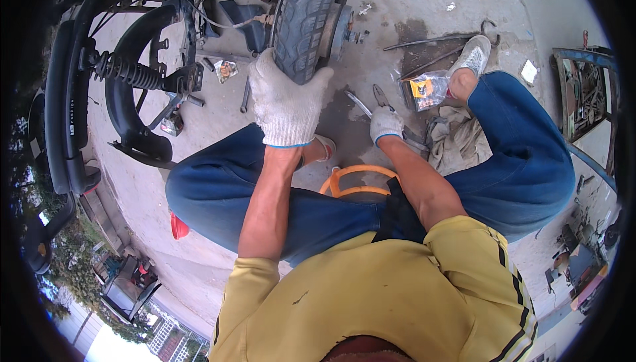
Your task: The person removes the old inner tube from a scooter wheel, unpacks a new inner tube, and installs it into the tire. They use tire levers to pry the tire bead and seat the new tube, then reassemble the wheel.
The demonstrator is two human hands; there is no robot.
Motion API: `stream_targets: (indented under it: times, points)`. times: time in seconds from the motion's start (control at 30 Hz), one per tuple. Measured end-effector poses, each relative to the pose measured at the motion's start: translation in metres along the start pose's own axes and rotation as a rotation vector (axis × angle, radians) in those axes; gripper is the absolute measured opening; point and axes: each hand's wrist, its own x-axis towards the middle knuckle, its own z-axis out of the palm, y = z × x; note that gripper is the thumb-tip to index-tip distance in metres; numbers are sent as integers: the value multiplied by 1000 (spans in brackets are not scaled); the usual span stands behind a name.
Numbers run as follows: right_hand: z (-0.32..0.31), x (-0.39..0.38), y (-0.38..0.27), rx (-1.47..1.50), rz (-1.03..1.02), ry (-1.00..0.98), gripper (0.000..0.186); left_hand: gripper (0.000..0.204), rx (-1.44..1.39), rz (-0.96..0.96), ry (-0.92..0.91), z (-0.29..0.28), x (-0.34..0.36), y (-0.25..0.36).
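My left hand (pixel 289 100), in a white knit glove with a blue cuff, is wrapped over the near end of a black motorcycle tire (pixel 306 20). Its thumb spreads to the tire's right side and its fingers lie along the left. Down at the ground on the right, my gloved right hand (pixel 387 123) is closed around a pair of pliers (pixel 380 94), whose jaws stick out ahead of it; the fingertips are hidden. Beside the pliers, a slim silver tool (pixel 358 103) lies slanted. A hub with a threaded axle end (pixel 344 30) shows at the wheel's right.
The motorcycle frame with a coil shock absorber (pixel 129 71) and a black fender (pixel 122 107) fill the left. Long metal bars (pixel 430 42), a plastic parts bag (pixel 427 90) and a rag (pixel 457 138) lie right. An orange ring-shaped frame (pixel 334 180) is between my legs.
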Motion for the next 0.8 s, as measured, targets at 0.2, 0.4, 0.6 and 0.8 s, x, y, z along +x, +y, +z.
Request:
stream_targets:
  times: [0.2,0.4,0.6,0.8]
  points:
    - [-28,-23,6,136,-52,-27,30,85,-14,24,-48,-9,8,-1]
    - [-113,-39,10,426,-71,43,32,84,11,27,-66,-16,15,1]
    - [-225,-115,7,728,-278,292,27,83,-33,12,-111,-33,19,12]
    - [-232,-116,-15,606,-422,334,24,82,-22,49,-83,-24,27,1]
